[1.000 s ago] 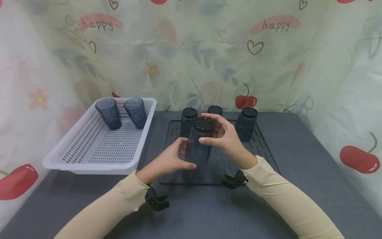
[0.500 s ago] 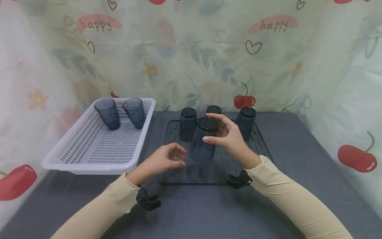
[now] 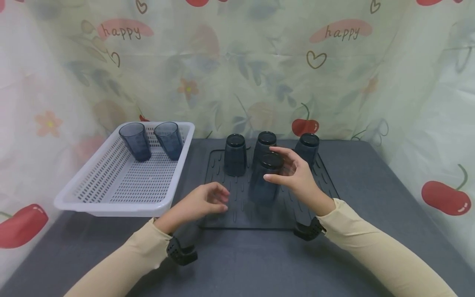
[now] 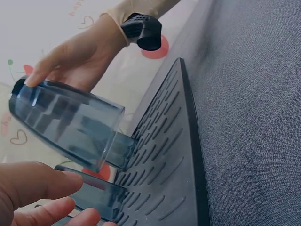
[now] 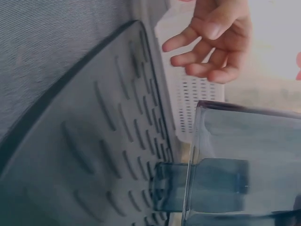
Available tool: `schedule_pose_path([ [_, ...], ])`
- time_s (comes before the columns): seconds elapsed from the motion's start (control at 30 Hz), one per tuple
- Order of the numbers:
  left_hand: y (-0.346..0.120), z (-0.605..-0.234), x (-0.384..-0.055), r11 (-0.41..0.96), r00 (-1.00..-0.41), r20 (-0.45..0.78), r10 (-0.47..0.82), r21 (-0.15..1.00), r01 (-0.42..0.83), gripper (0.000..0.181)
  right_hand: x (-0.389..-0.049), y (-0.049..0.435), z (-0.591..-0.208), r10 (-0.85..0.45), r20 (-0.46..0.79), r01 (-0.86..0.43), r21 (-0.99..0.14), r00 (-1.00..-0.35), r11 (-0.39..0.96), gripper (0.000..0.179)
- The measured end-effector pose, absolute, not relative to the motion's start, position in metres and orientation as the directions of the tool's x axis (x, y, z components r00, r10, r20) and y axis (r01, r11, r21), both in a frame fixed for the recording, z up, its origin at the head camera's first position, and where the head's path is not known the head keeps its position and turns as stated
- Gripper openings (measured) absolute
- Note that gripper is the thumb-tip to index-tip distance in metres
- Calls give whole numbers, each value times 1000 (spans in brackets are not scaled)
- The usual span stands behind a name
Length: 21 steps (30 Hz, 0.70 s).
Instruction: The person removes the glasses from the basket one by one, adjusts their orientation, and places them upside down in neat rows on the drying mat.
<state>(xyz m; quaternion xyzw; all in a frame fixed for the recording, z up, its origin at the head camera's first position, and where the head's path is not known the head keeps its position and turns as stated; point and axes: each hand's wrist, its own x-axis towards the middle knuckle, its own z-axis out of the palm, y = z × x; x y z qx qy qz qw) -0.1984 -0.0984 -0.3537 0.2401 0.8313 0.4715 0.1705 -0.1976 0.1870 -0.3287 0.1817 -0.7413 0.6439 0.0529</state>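
My right hand [image 3: 298, 179] grips a blue-tinted drinking glass [image 3: 264, 186] near its base, thumb on one side and fingers on the other. The glass is upside down, its rim tilted off the black ridged drying mat [image 3: 219, 218] in the left wrist view. My left hand [image 3: 198, 202] holds nothing; its fingers are loosely bent over the mat's front left. Three more glasses stand inverted on the mat: a left one [image 3: 235, 159], a middle one [image 3: 266, 139] and a right one [image 3: 308, 149], the last two partly hidden by the right hand and held glass.
A white perforated plastic basket [image 3: 111, 209] stands at the left. Inside, towards its back, two blue glasses, one left [image 3: 135, 142] and one right [image 3: 168, 141], lean with rims up. A patterned curtain [image 3: 222, 74] closes off the back of the grey table [image 3: 237, 264].
My left hand has let go of the glass and drawn back left. My right hand has carried the inverted glass rightward over the mat.
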Motion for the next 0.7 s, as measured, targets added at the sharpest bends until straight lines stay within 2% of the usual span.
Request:
schedule_pose_path([
  [0.27,-99,-353,-197,436,-824,-59,563,869,236,37,-192,205,-340,-135,269,-294,-928,-954,228,70],
  [0.7,-98,-356,-198,433,-820,-68,569,872,228,38,-187,236,-346,-57,264,-268,-907,-963,325,73],
])
